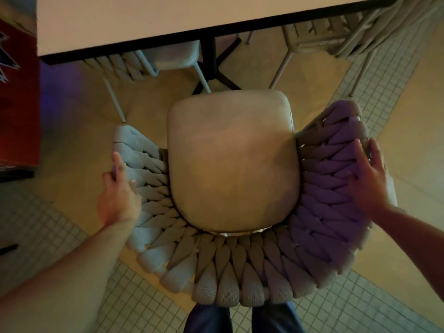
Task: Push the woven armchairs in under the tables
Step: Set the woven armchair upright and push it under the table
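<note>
The armchair (230, 164) is flanked by both hands. Its left arm is gripped by the left hand (119, 195), its right arm by the right hand (370, 179). The seat is seen just short of the table (168, 22).

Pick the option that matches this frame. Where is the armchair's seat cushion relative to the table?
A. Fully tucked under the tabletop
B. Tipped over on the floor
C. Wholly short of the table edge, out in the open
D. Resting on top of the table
C: the whole seat cushion shows, with floor between it and the table edge, while the left hand and right hand hold the armchair.
</note>
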